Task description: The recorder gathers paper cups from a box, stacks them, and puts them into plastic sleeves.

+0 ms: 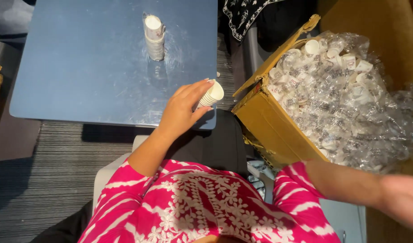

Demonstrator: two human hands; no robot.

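My left hand [185, 107] grips a short stack of small white paper cups [212, 95], held sideways over the near right corner of a blue table [80, 67]. Farther back on that table stands an upright stack of cups [154, 38] wrapped in clear plastic. My right forearm [350, 182] reaches off to the right, below an open cardboard box [269, 123]. The right hand itself is blurred at the frame's edge, and I cannot see what it holds. Inside the box lies a clear plastic bag [350, 99] full of small white cups.
A grey ribbed carpet [44, 166] covers the floor to the left. Dark fabric with a white pattern [247, 13] lies behind the box. A pink and white patterned top [206, 207] fills the bottom of the view.
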